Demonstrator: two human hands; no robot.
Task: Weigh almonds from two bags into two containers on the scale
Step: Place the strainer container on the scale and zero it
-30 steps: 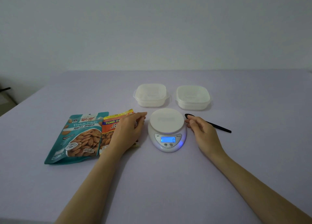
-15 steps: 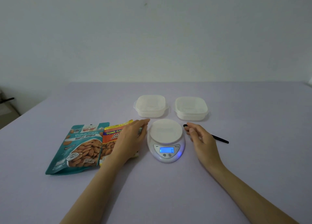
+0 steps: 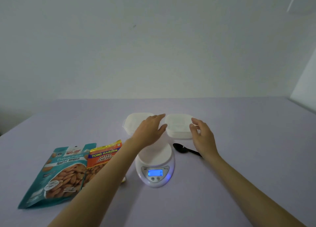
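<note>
A white kitchen scale with a lit blue display reading 0 stands in the middle of the table, its platform bare. Behind it sit two white lidded containers, the left one and the right one. My left hand reaches over the scale, fingers straight, at the right container's left side. My right hand hovers at that container's right side with fingers loosely curved, holding nothing. A teal bag of roasted almonds and an orange bag of salted almonds lie flat at the left.
A black plastic spoon lies right of the scale, its handle passing under my right wrist. The lilac table runs back to a plain pale wall.
Both hands left the sides of the scale and moved back to the right container, one on each side. The camera tilted up, so the table now sits lower in view.
</note>
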